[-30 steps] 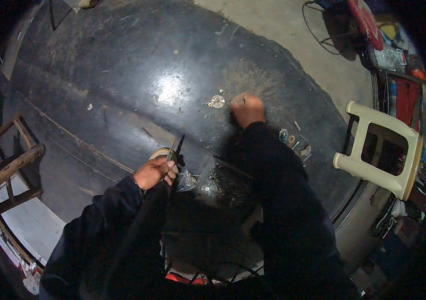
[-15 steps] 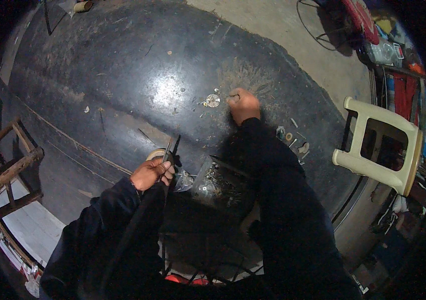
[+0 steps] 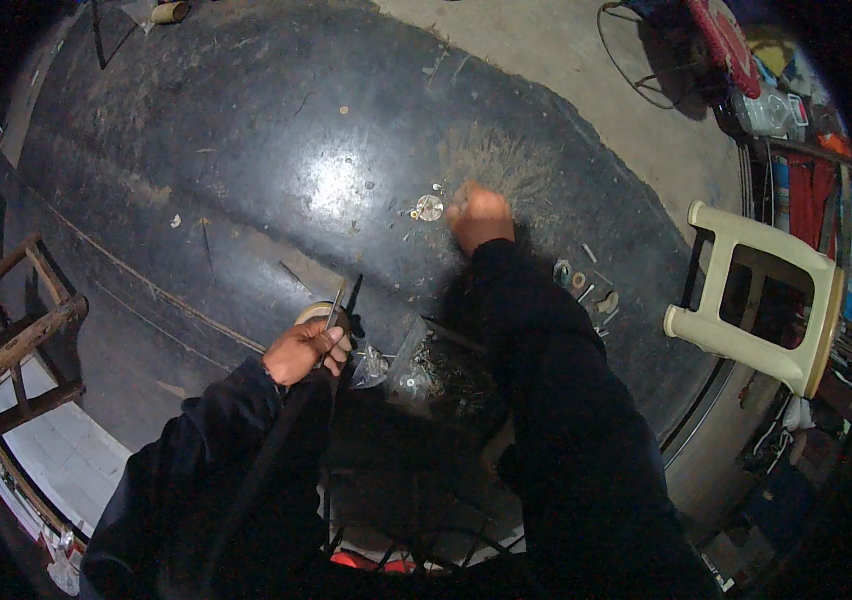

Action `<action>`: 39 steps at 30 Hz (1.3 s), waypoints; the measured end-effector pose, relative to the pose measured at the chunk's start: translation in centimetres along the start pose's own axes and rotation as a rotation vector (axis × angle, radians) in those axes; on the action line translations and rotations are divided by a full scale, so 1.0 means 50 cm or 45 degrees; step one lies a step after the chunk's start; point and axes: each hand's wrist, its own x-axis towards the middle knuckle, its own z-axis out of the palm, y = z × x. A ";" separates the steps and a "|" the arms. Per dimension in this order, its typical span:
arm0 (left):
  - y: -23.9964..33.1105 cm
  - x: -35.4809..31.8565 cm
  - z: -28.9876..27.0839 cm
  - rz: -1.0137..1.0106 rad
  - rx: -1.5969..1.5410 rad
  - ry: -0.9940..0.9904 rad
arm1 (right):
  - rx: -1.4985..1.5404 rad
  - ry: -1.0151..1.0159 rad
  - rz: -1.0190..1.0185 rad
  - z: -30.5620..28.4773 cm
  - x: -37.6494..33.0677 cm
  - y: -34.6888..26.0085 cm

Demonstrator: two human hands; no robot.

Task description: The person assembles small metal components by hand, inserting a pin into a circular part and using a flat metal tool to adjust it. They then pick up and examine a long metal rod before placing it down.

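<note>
My left hand (image 3: 296, 353) is closed around a slim grey metal tool (image 3: 337, 300), pointed upward; it looks like tweezers, though its exact kind is unclear. Just beyond its knuckles a pale ring-shaped roll (image 3: 315, 310) shows in part. Farther off, my right hand (image 3: 483, 218) is low over the dark sheet with its fingers curled together; what they hold, if anything, is hidden. Left of those fingers lies a small round metal disc (image 3: 430, 207) with tiny bits scattered about it. Near my body, a clear plastic bag (image 3: 371, 368) sits beside a box of small metal parts (image 3: 409, 385).
A cream plastic stool (image 3: 701, 290) lies tipped over on the right. Several small metal pieces and a ring (image 3: 578, 281) rest beside my right forearm. On the left stands a wooden frame (image 3: 31, 335). Cluttered shelves (image 3: 811, 150) line the far right.
My right hand has shifted slightly left and nearer to me, still beside the disc. My left hand keeps the slim tool in nearly the same place.
</note>
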 end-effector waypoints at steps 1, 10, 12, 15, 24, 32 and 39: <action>-0.001 0.000 -0.001 0.044 -0.038 -0.027 | 0.012 -0.002 0.006 -0.006 -0.003 -0.003; 0.002 -0.003 0.005 0.067 -0.077 -0.033 | 0.401 -0.646 -0.176 -0.144 -0.099 0.004; 0.002 0.000 0.003 0.004 0.003 -0.023 | 0.544 -0.913 -0.262 -0.184 -0.164 -0.002; -0.002 0.004 0.005 0.060 -0.026 -0.025 | 0.209 -1.283 -0.322 -0.196 -0.253 -0.026; -0.001 -0.002 0.004 0.088 -0.038 -0.062 | 0.154 -0.820 -0.243 -0.143 -0.171 -0.030; 0.004 -0.006 0.006 0.066 0.010 -0.009 | 0.162 -0.103 0.057 -0.018 0.023 -0.027; 0.001 0.000 -0.001 0.050 0.052 -0.006 | 0.314 -0.051 -0.003 0.006 0.051 -0.036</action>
